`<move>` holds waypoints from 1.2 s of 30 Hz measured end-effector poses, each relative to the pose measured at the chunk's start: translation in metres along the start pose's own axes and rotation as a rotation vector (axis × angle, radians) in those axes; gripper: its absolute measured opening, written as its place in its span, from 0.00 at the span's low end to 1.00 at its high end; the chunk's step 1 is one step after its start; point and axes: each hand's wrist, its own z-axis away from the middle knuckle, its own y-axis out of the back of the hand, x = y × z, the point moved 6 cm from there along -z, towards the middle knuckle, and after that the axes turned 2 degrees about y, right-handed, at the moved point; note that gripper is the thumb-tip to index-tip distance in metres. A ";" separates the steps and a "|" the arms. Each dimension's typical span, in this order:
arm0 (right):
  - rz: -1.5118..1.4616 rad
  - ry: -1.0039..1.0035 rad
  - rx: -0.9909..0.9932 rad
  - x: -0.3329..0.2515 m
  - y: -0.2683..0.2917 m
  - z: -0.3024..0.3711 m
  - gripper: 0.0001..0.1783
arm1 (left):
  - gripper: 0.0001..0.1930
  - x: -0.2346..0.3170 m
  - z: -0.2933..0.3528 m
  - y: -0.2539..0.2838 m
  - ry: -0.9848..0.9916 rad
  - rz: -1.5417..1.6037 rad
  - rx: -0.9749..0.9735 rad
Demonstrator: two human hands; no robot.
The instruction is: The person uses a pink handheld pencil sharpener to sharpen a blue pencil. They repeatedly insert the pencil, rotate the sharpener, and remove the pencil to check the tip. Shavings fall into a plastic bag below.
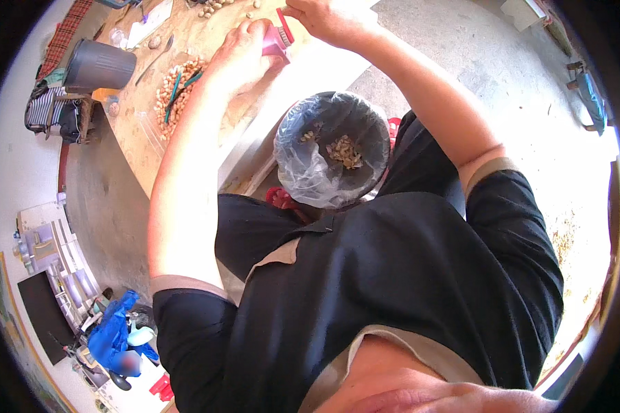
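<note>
My left hand (244, 58) is closed around a pink object (274, 43) at the table's far edge. A pale ridged strip runs along that object, and a red bar (286, 27) stands beside it. Close to the bar's top end, my right hand (327, 19) has its fingers drawn together; what they hold, if anything, is hidden. By my left forearm lies a pile of peanuts in their shells (164, 96), with a dark green two-armed tool (174, 96) on top. Below my hands stands a bin (379, 165) lined with a clear bag, with broken shells (344, 151) inside.
On the wooden table (134, 127) are a spoon (155, 60) and more nuts (215, 8) farther back. A dark grey bucket (100, 65) stands at the left edge. A stool with folded cloth (55, 113) is beyond it. The lined bin sits between my knees.
</note>
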 end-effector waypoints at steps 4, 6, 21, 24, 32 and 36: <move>0.149 0.010 -0.149 0.008 -0.050 0.014 0.11 | 0.19 0.021 -0.003 0.014 -0.059 0.114 -0.055; 0.143 0.121 -0.189 -0.016 -0.036 0.039 0.10 | 0.18 0.011 0.001 0.011 -0.041 0.111 -0.034; 0.116 0.046 -0.224 0.019 -0.061 0.022 0.15 | 0.22 0.025 -0.009 0.012 0.002 0.075 -0.078; -0.172 0.043 -0.302 -0.019 -0.025 0.047 0.13 | 0.17 0.000 0.003 0.000 -0.007 0.012 0.008; -0.141 -0.114 -0.216 -0.010 0.028 -0.001 0.16 | 0.23 0.002 0.001 0.011 -0.015 0.105 -0.073; -0.033 -0.011 -0.357 0.020 -0.044 0.018 0.11 | 0.31 0.011 -0.002 0.005 0.005 0.006 -0.072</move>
